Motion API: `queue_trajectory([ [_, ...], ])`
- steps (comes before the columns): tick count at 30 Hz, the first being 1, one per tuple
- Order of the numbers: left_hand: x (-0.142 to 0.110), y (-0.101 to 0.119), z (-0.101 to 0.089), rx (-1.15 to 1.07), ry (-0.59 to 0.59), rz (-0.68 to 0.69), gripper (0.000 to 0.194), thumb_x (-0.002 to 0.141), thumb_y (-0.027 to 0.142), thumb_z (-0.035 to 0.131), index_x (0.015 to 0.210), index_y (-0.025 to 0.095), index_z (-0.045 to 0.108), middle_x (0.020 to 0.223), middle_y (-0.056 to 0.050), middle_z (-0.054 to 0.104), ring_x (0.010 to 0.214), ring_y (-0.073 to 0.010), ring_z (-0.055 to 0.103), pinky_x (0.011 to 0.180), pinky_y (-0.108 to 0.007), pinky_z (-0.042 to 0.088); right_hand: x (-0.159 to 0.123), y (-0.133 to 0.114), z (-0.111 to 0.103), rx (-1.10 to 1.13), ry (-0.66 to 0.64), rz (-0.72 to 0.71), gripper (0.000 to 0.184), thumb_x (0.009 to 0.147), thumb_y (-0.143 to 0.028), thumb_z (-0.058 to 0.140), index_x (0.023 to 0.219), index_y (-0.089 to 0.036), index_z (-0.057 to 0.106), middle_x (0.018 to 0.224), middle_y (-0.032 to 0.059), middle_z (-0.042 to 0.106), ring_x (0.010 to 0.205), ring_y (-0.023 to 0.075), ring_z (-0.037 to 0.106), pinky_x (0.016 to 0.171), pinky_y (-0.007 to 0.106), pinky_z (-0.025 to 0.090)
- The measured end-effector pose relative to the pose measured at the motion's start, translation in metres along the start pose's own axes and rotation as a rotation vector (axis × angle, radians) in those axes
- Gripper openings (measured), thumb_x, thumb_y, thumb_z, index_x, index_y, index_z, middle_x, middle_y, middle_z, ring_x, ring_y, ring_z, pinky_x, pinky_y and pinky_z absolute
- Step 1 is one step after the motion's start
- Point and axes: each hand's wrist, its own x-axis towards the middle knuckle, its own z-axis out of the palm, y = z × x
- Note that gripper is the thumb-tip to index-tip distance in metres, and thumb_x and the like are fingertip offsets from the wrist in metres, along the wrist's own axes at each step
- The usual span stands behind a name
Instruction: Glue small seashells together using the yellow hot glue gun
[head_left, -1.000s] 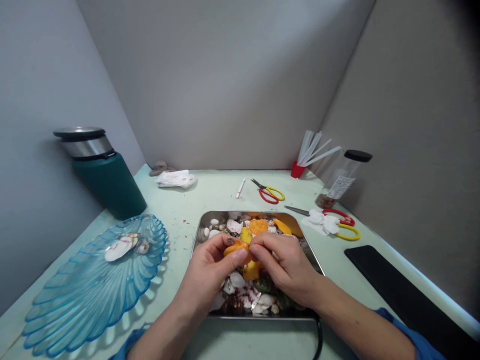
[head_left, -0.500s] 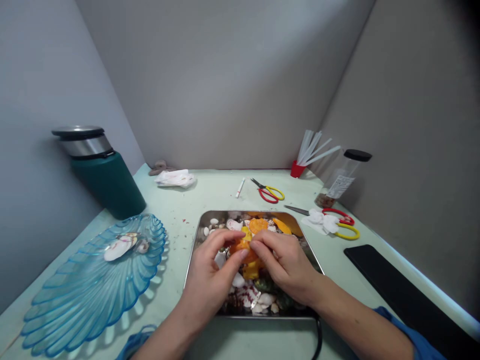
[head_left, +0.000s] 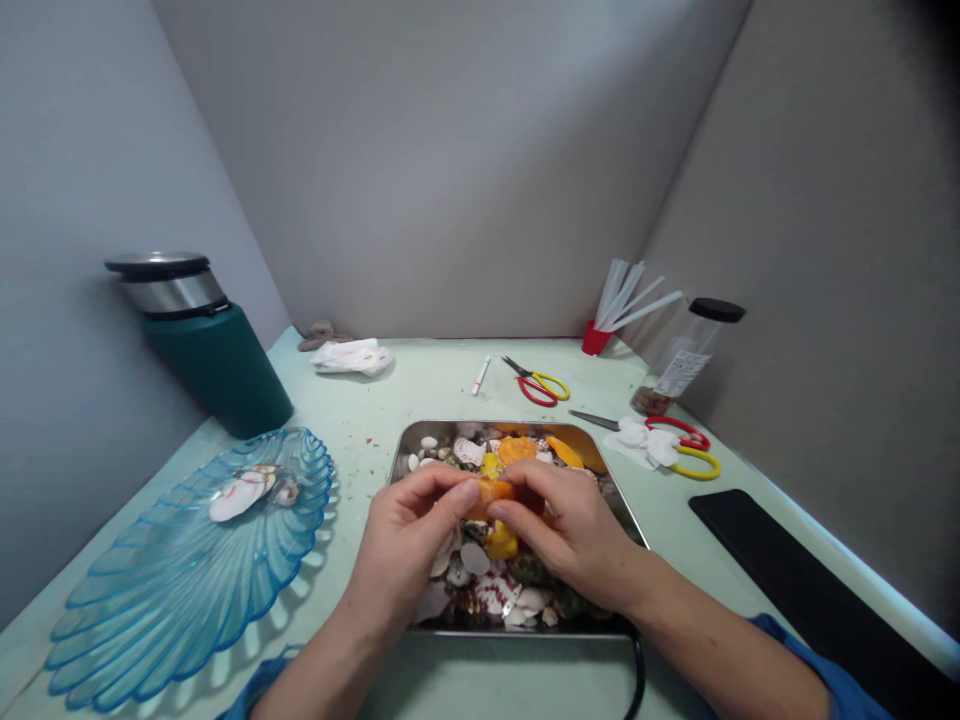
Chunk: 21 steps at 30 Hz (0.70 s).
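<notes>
Between my two hands is an orange shell [head_left: 491,497], pinched at its left by the thumb and fingers of my left hand [head_left: 412,530] and at its right by those of my right hand [head_left: 574,520]. Fingertips hide parts of its edge. Directly below lies a metal tray [head_left: 393,470] filled with white, yellow, orange and dark shells. A yellow shell piece [head_left: 502,541] shows just under the held one, and another orange shell [head_left: 517,449] rests behind it. A maroon-and-white shell [head_left: 495,590] lies near the tray's front.
On the left are a blue shell-shaped glass dish [head_left: 187,580] holding a few shells and a green bottle [head_left: 217,370]. Scissors [head_left: 538,384], a second pair with white tissue [head_left: 645,442], a red cup of sticks [head_left: 597,338], a clear jar [head_left: 679,355] and a black strap-like item [head_left: 780,570] are around the right.
The orange shell has been turned and tilted between my fingers. My left thumb has risen onto its upper left edge, and my right thumb has shifted lower on it.
</notes>
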Motion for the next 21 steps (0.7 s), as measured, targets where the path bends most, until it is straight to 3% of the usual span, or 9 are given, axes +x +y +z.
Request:
queue_trajectory([
  [7, 0.0024, -0.0002, 0.0008, -0.098, -0.028, -0.088, 0.013, 0.075, 0.030, 0.065, 0.082, 0.020, 0.070, 0.081, 0.000, 0.069, 0.075, -0.0120, 0.060, 0.070, -0.019, 0.045, -0.0004, -0.0009, -0.0001, 0.005, -0.029, -0.024, 0.016, 0.087, -0.024, 0.051, 0.073, -0.017, 0.048, 0.063, -0.0015, 0.049, 0.056, 0.0101, 0.041, 0.054, 0.023, 0.031],
  [12, 0.0026, 0.0010, 0.0023, 0.030, 0.010, 0.009, 0.020, 0.076, 0.027, 0.064, 0.095, 0.023, 0.070, 0.103, -0.002, 0.068, 0.096, -0.0153, 0.059, 0.083, -0.021, 0.043, 0.0003, -0.0003, 0.0005, -0.002, -0.034, -0.021, 0.017, 0.088, -0.024, 0.049, 0.072, -0.017, 0.048, 0.064, -0.0013, 0.049, 0.057, 0.0104, 0.041, 0.056, 0.024, 0.031],
  [21, 0.0027, -0.0001, -0.0012, 0.023, 0.017, 0.004, 0.011, 0.070, 0.027, 0.069, 0.079, 0.020, 0.072, 0.081, -0.001, 0.069, 0.077, -0.0139, 0.061, 0.072, -0.022, 0.047, 0.0008, -0.0009, -0.0008, 0.014, -0.020, -0.006, 0.012, 0.088, -0.023, 0.050, 0.077, -0.018, 0.049, 0.067, -0.0014, 0.050, 0.060, 0.0105, 0.043, 0.057, 0.024, 0.033],
])
